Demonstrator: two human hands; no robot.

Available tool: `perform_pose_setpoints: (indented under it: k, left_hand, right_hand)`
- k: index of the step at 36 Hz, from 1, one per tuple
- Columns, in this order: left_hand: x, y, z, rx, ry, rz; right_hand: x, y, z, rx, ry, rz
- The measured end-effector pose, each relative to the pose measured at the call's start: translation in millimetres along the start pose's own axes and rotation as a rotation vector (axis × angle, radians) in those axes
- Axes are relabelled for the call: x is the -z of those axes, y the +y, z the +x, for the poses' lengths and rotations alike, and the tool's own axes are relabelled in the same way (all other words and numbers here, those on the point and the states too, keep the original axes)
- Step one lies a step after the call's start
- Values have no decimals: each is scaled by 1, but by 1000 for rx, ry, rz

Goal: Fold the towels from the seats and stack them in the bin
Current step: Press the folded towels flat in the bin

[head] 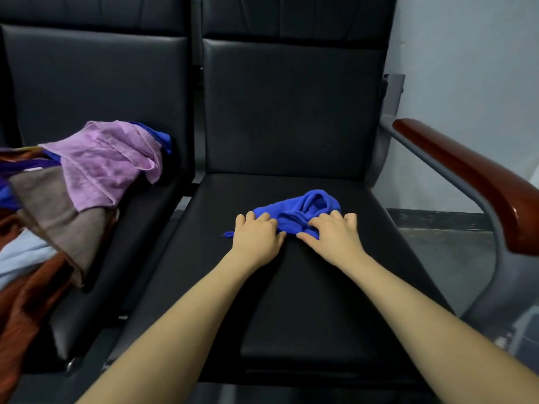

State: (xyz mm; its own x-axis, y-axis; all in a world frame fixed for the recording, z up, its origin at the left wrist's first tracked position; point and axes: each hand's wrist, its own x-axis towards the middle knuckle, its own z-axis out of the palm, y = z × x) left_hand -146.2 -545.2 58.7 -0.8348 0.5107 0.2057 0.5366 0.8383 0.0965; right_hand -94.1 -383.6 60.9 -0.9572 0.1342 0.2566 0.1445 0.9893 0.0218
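Note:
A crumpled blue towel (303,208) lies on the black seat (291,287) in front of me. My left hand (256,234) grips its left part, fingers curled into the cloth. At the towel's right part my right hand (332,234) also has its fingers bunched into the fabric. On the seat to the left a loose pile of towels rests, with a purple towel (108,161) on top, a brown-grey towel (55,211) under it, then a light blue towel (20,258) and a rust-orange towel (26,304). No bin is in view.
A wooden armrest (466,176) on a grey metal frame (490,228) borders the seat on the right. Black backrests (288,106) rise behind both seats. A pale wall (472,68) and grey floor (443,246) lie beyond the armrest.

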Motion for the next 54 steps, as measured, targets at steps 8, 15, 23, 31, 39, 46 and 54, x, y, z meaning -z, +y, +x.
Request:
perform_pose_setpoints:
  k: [8, 15, 23, 31, 39, 46, 54]
  left_hand:
    - [13, 17, -32, -26, 17, 32]
    - [19, 27, -41, 93, 53, -20]
    - [46, 32, -32, 89, 146, -316]
    - [107, 44, -19, 142, 411, -890]
    - [158, 37, 1, 167, 578, -974]
    - [178, 23, 11, 261, 686, -1120]
    - [184, 4, 9, 254, 647, -892]
  right_hand:
    - [17, -10, -33, -3, 33, -44]
    - [26, -5, -54, -77, 178, 148]
    - [66, -6, -45, -255, 349, 751]
    - [113, 5, -29, -226, 486, 914]
    - [146, 29, -14, -192, 428, 615]
    - [161, 42, -10, -331, 408, 537]
    - [167, 52, -15, -431, 433, 473]
